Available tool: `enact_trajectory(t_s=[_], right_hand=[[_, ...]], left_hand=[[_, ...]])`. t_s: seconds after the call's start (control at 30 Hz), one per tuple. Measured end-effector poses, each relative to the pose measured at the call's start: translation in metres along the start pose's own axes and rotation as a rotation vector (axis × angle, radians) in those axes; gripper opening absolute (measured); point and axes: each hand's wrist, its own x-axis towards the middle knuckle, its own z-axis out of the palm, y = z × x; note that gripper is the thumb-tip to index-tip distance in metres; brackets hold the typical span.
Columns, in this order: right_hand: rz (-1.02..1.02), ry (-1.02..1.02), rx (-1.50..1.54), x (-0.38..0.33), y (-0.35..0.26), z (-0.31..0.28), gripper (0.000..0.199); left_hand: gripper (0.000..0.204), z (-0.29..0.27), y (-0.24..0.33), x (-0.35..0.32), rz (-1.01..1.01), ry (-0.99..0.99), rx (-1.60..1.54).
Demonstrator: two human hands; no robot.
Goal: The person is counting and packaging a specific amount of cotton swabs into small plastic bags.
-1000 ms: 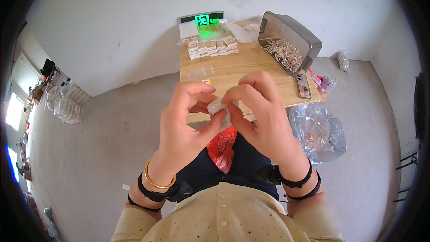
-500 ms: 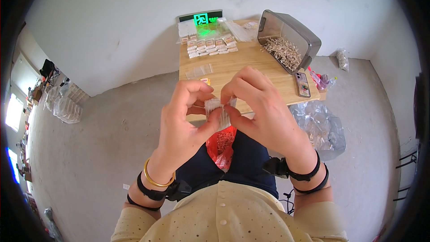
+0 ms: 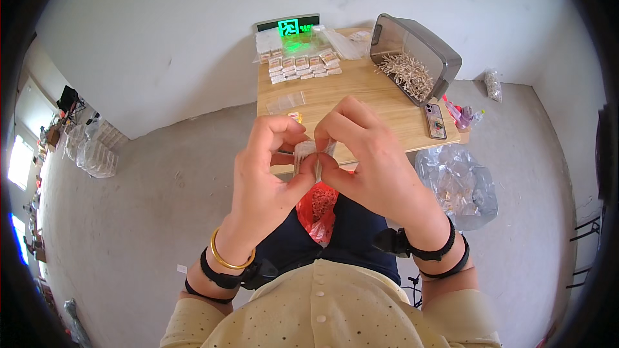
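Above the near edge of the wooden table [image 3: 361, 84], both of my hands are closed on a small clear bag packed with short white-tipped sticks that look like cotton swabs [image 3: 304, 151]. My left hand [image 3: 258, 164] grips the bag's left side between thumb and curled fingers. On the other side, my right hand [image 3: 374, 154] pinches its edge, with both thumb tips nearly meeting. The fingers hide much of the bag. Below, a red plastic bag [image 3: 317, 212] with small bits in it lies between my legs.
Stacked packets [image 3: 303, 64] stand near a lit green sign [image 3: 288, 27]. Flat clear bags [image 3: 286, 102] lie nearer. At right, a grey bin [image 3: 451, 58] on its side holds loose swabs [image 3: 406, 74], beside a phone [image 3: 435, 121]. A large clear bag [image 3: 461, 187] sits on the floor.
My right thumb has moved left across the bag, closer to my left thumb, covering more of its front. Both hands keep hold of it.
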Motion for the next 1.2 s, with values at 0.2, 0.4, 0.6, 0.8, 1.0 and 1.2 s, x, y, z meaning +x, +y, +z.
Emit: enact_trajectory(t_s=[0.2,0.4,0.6,0.8,1.0,1.2], right_hand=[[0.057,0.028,0.059,-0.003,0.003,0.008,0.022],[0.104,0.089,0.084,-0.005,0.008,0.016,0.022],[0.068,0.244,0.089,-0.006,0.009,0.019,0.036],[0.215,0.110,0.372,-0.019,0.019,0.023,0.041],[0.300,0.083,0.510,-0.020,0.018,0.026,0.025],[0.290,0.059,0.502,-0.021,0.021,0.026,0.024]], left_hand=[[0.045,0.002,0.000,-0.002,-0.060,-0.034,-0.034],[0.042,0.005,-0.007,-0.002,-0.042,0.018,-0.077],[0.039,-0.005,-0.005,-0.004,-0.105,0.042,-0.176],[0.042,-0.011,-0.007,-0.003,-0.191,0.047,-0.438],[0.043,-0.011,-0.012,-0.004,-0.175,0.012,-0.407],[0.030,-0.015,-0.017,0.001,-0.163,-0.058,-0.325]])
